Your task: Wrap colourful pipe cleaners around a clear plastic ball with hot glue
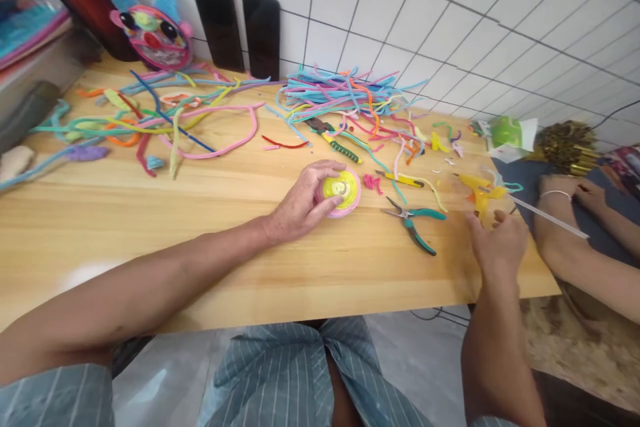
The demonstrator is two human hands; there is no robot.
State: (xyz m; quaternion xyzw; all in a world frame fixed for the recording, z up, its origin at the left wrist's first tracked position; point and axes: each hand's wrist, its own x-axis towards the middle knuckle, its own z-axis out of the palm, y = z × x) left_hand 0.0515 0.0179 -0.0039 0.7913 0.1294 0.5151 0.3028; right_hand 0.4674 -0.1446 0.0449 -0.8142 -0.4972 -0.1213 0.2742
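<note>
My left hand [303,207] is closed around the left side of a round coil of pipe cleaners [346,188], yellow in the middle with a pink rim, on the wooden table. To the right, my right hand [500,243] has its fingers at the handle of a yellow hot glue gun [481,191], which looks smeared by motion. A pale glue stick [550,215] juts out of its back toward the right. Between my hands lie teal-handled long-nose pliers [413,221], spread apart, a yellow craft knife [407,180] and a small pink curl of pipe cleaner [373,183].
A heap of pipe cleaners [345,93] lies by the tiled wall, with green-and-yellow pliers [335,140] before it. More strands [200,123] cover the left. Two dark phones [261,35] and a colourful eared face figure [160,37] lean at the back. Another person's arm [575,240] rests at right.
</note>
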